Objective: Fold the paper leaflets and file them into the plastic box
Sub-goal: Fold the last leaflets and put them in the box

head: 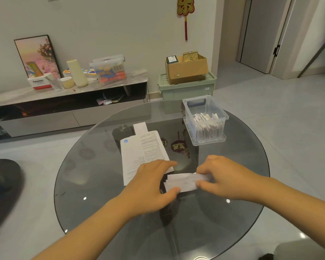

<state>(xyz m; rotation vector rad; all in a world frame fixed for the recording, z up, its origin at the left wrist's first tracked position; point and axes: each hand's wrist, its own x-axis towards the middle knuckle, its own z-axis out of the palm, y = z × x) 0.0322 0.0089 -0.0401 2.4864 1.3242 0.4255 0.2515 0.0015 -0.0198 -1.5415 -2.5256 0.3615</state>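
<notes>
- Both bare forearms reach in from the bottom edge over a round smoked-glass table [105,194].
- Left hand [150,186] pinches the left end of a small folded leaflet [183,182], thumb at its near edge and fingers curled over the far side.
- Right hand [227,178] pinches the leaflet's right end between thumb and curled fingers; the paper spans the gap between the two hands, just above the glass.
- Just beyond the left hand, an unfolded leaflet [139,152] with printed text lies flat on the table, its near corner hidden under that hand.
- Touching its far edge is a narrow slip of white paper [140,128].
- Farther back on the right side of the table stands a clear plastic box [204,119], lid off, with a row of folded leaflets standing upright in its near half.
- On the floor behind the table sits a green storage bin [186,89] with a cardboard carton [187,70] on top.
- Along the far wall, a low cabinet [68,102] carries a lidded clear tub [109,69], a cream vase [77,73] and a framed picture [38,55] leaning on the wall.
- A red and gold ornament [185,8] hangs on the wall above.
</notes>
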